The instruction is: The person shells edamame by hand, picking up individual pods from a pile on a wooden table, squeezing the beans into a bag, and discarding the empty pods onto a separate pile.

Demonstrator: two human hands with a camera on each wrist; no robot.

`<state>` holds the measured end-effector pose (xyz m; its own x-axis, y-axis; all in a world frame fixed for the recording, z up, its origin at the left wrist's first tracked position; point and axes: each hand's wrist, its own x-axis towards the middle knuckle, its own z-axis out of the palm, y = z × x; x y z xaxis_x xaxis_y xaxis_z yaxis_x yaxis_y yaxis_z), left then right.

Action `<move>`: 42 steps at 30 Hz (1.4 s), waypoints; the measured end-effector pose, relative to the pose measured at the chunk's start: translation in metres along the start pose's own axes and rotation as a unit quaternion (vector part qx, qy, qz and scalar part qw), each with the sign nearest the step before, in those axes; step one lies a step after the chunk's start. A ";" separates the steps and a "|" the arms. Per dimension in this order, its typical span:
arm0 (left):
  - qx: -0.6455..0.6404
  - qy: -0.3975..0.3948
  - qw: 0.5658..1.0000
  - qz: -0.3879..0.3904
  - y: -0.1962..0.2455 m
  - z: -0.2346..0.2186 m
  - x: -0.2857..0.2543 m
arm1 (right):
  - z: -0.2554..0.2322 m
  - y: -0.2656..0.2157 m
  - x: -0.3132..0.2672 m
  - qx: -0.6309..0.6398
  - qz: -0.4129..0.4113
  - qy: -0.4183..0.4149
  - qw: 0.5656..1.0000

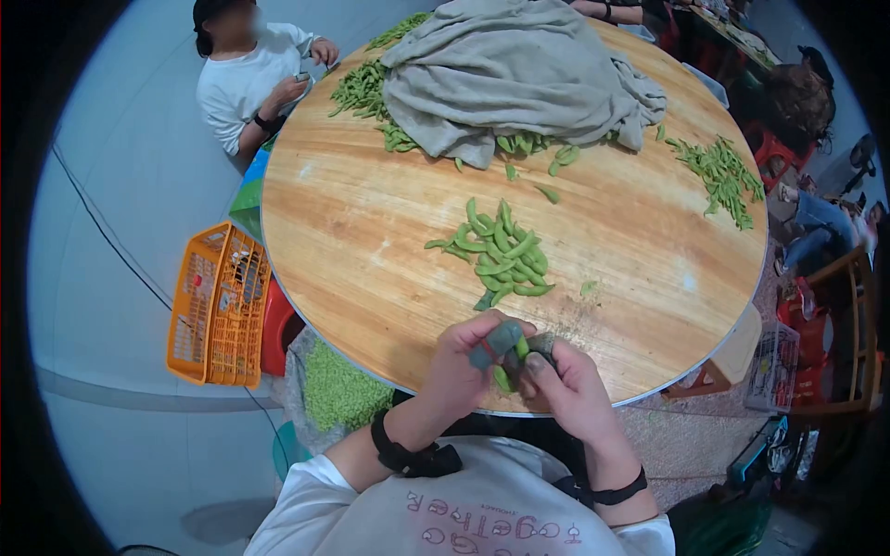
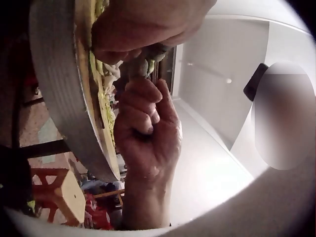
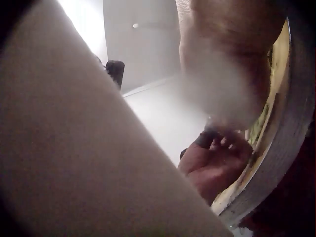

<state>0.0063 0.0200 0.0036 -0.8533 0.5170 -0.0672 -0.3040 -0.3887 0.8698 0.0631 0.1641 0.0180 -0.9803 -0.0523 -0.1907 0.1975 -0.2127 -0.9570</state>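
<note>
Near the table's front edge, my left hand point(image 1: 456, 363) and right hand point(image 1: 577, 387) are close together in the head view, pinching a green edamame pod point(image 1: 502, 378) between them. A grey-green cover with a red band wraps a left-hand digit, and dark covers sit on right-hand fingers. Parts of the pod are hidden behind the fingers. Just beyond the hands lies a loose heap of edamame pods point(image 1: 510, 252). Both hands also show curled in the left wrist view, where the right hand point(image 2: 148, 128) faces the camera.
A grey cloth point(image 1: 519, 79) covers a mound of pods at the back of the round wooden table point(image 1: 362, 250). More pods point(image 1: 721, 176) lie at right. Shelled beans point(image 1: 343, 389) fill a bag below left, near an orange basket point(image 1: 218, 306). Another person point(image 1: 250, 79) sits at back left.
</note>
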 end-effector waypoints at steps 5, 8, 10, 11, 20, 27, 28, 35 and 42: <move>-0.012 0.044 0.999 -0.026 -0.002 -0.001 0.000 | -0.009 -0.004 -0.002 0.154 0.084 -0.065 0.982; 0.007 0.038 0.999 -0.013 -0.005 -0.001 0.000 | -0.011 0.004 -0.001 0.108 0.085 -0.087 0.987; 0.123 0.032 0.991 0.039 -0.002 0.001 0.000 | -0.011 0.005 -0.001 0.104 0.089 -0.070 0.988; 0.122 0.033 0.991 0.038 0.000 0.002 -0.001 | -0.009 0.004 -0.001 0.103 0.090 -0.070 0.988; 0.114 -0.041 0.991 0.059 0.006 -0.003 -0.003 | 0.002 0.010 0.000 0.136 0.096 -0.037 0.985; 0.095 0.012 0.994 -0.043 0.012 -0.020 -0.010 | 0.012 0.007 0.014 -0.176 -0.027 0.045 0.983; 0.065 0.018 0.996 -0.063 0.016 -0.022 -0.010 | 0.013 0.003 0.017 -0.135 0.002 0.033 0.990; -0.043 0.070 0.996 -0.021 0.014 -0.066 -0.005 | 0.015 -0.006 0.064 -0.591 -0.156 0.117 0.783; 0.061 0.097 0.993 -0.021 0.028 -0.064 -0.010 | 0.023 -0.013 0.067 -0.634 -0.125 0.091 0.758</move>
<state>-0.0206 -0.0447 -0.0024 -0.9101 0.3700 -0.1865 -0.2971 -0.2690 0.9162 -0.0048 0.1413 0.0222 -0.9934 -0.0061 0.1148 -0.0504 0.9208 -0.3869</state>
